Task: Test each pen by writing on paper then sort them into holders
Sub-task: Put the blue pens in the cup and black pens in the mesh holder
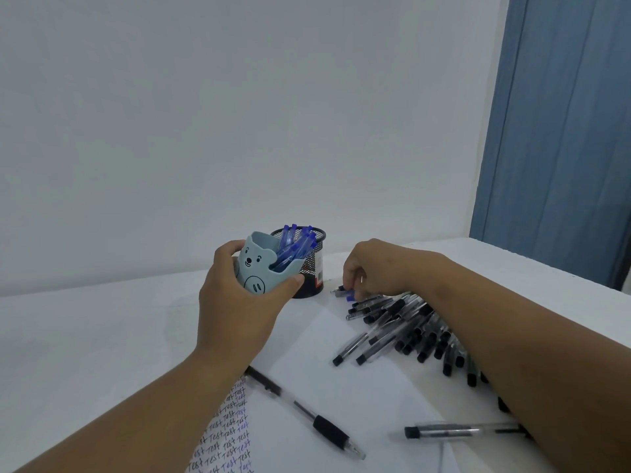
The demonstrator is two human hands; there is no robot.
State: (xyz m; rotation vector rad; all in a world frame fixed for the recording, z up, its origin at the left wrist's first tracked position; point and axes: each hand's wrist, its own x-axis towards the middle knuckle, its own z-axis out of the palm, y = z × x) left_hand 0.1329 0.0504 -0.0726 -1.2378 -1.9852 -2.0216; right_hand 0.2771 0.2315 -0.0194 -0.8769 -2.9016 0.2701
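I see my left hand [235, 302] and my right hand [370, 268] both bare, without rings, watch or gloves. Both forearms are uncovered up to the picture edge; no sleeve is visible.

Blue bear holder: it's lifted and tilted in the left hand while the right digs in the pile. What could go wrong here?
1. The bear holder, gripped by the left hand, leans; its blue pens could slide out.
2. The right hand pinches a pen at the edge of the pen pile; the forearm lies across it and may scatter pens.

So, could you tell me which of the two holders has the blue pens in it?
The light-blue bear holder, gripped by the left hand; not the black mesh holder behind it.
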